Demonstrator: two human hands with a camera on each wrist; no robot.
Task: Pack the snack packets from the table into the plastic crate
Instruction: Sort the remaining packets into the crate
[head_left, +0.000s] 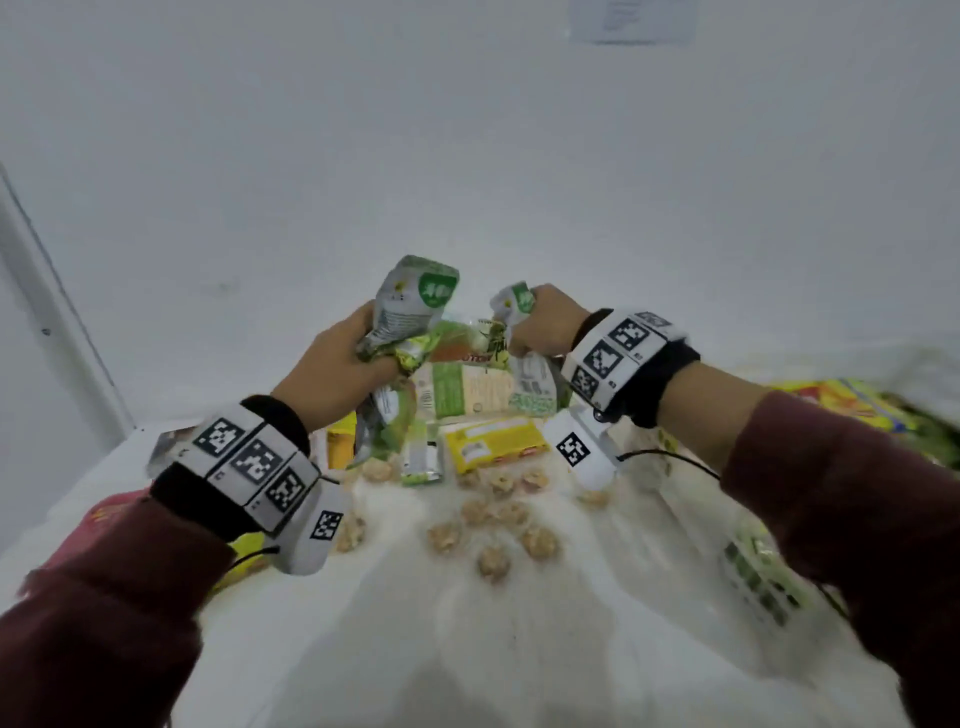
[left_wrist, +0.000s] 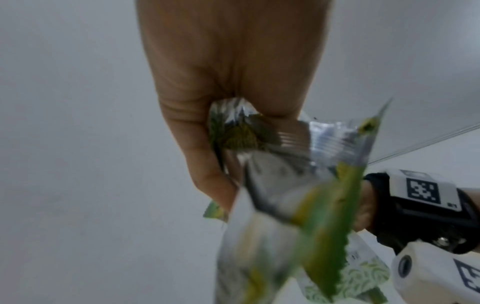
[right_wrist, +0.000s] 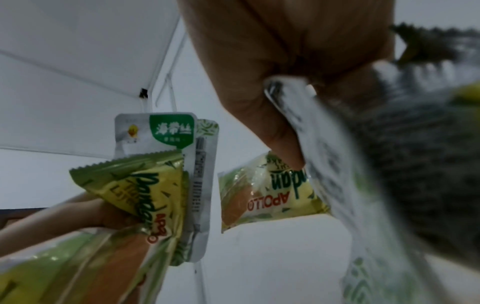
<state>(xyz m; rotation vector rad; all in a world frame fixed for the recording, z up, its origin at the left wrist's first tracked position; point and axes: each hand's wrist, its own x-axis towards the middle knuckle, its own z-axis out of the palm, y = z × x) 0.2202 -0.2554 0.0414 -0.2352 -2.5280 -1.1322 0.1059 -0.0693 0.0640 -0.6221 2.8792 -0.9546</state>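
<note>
The left hand (head_left: 332, 358) clutches green-and-white snack packets (head_left: 410, 306) bunched in its curled fingers; the right hand (head_left: 545, 325) grips more packets (head_left: 530, 384) dangling below its fingers.

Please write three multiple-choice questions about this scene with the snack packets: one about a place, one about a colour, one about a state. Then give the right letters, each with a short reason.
1. Where is the yellow box?
A. in the left hand
B. on the white surface below the hands
C. on a shelf

2. What colour is the label on the white pouch in the left hand?
A. green
B. red
C. blue

3. What is the right hand doing?
A. lying flat
B. pointing
C. gripping packets

Answers:
1 B, it lies on the surface among small round snacks.
2 A, the head view shows a green label.
3 C, its fingers curl round packets.
</note>
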